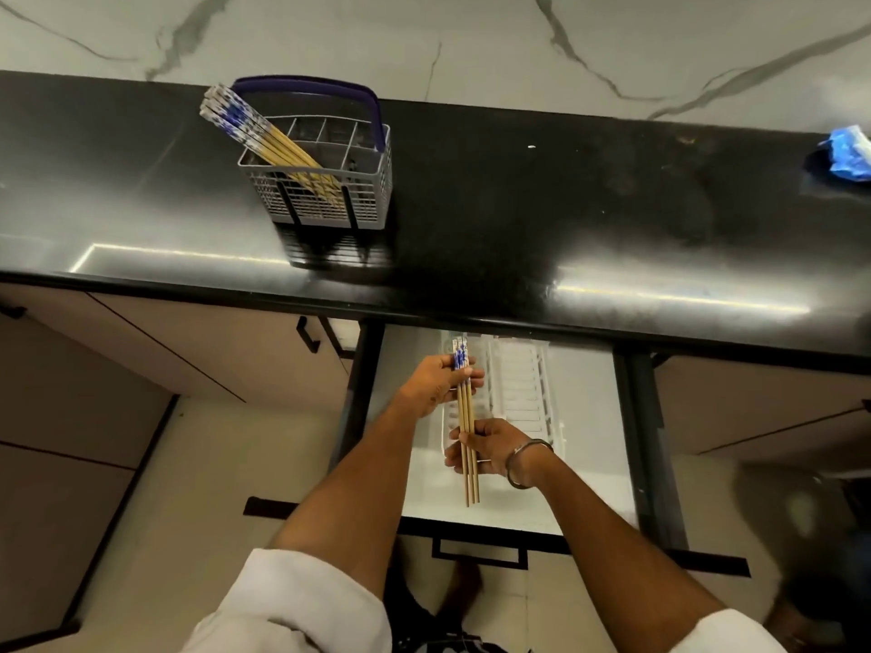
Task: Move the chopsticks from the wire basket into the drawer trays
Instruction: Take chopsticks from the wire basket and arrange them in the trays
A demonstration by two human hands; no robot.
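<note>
A grey wire basket (372, 181) with a blue handle stands on the black counter, and several chopsticks (264, 134) with blue-and-white tops lean out of its left side. Below it the drawer (589, 440) is pulled out, with white trays (518, 384) inside. Over the left tray I hold a small bundle of chopsticks (466, 412) lengthwise. My left hand (433, 384) grips the bundle near its blue-patterned tops. My right hand (495, 447) pinches the wooden ends lower down.
The black counter (565, 219) runs across the view with a crumpled blue bag (846, 153) at its far right. Closed cabinet doors flank the drawer on both sides. My legs and feet show on the tiled floor below the drawer front.
</note>
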